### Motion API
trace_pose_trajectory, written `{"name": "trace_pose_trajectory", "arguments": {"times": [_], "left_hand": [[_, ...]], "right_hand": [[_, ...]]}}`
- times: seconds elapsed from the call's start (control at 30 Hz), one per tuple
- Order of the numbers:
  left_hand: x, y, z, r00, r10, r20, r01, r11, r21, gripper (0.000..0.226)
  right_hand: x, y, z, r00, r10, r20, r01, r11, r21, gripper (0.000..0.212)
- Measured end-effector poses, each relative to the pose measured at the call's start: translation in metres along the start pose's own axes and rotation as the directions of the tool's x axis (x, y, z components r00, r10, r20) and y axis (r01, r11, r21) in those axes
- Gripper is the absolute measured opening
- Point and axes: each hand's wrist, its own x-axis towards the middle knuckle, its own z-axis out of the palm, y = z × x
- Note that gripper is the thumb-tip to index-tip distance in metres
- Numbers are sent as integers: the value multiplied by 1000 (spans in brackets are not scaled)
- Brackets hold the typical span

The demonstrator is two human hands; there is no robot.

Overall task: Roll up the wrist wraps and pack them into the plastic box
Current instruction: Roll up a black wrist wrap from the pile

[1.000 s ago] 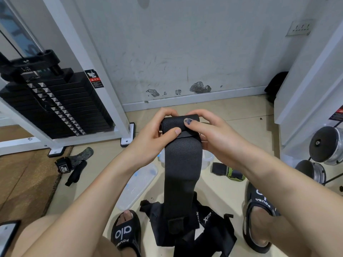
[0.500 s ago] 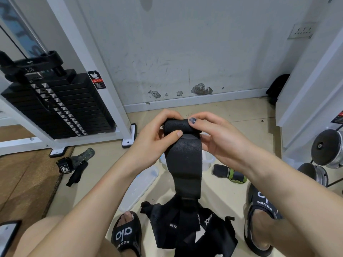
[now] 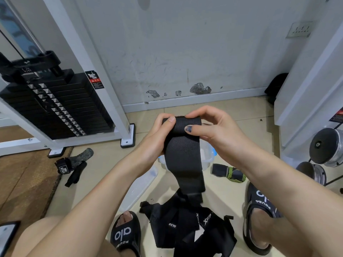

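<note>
Both hands hold one black wrap (image 3: 182,154) in the air above the floor. The left hand (image 3: 159,138) grips the rolled top from the left side, and the right hand (image 3: 213,127) pinches it from the right, thumb on the front. Only the top part is rolled; a long tail hangs down to the pile (image 3: 187,229) of other black wraps on the floor, which are not rolled yet. The box (image 3: 207,156) stands on the floor behind the wrap, its lid (image 3: 141,186) lies beside it. I judge the task is at an early stage.
</note>
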Motion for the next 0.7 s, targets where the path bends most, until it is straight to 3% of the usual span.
{"name": "trace_pose_trajectory", "arguments": {"times": [0.17,0.3,0.4,0.47,0.7], "left_hand": [[-1,3,1,1000,21,-18,-23,992,-127,20],[-1,2,-3,996,86,1,-85,991,-103,14],[-1,1,-6,990,137,10,-136,988,-71,16],[-1,1,-7,988,151,23,-150,987,-53,16],[-2,0,-7,992,115,46,-113,993,-28,27]], "right_hand": [[0,0,1,997,-76,-6,74,990,-122,31],[-1,0,-1,999,33,20,-32,998,-58,54],[-4,-5,-1,978,199,67,-200,980,11,39],[-5,-5,3,971,228,64,-229,974,-3,27],[-1,5,-1,998,53,24,-50,995,-89,21]]}}
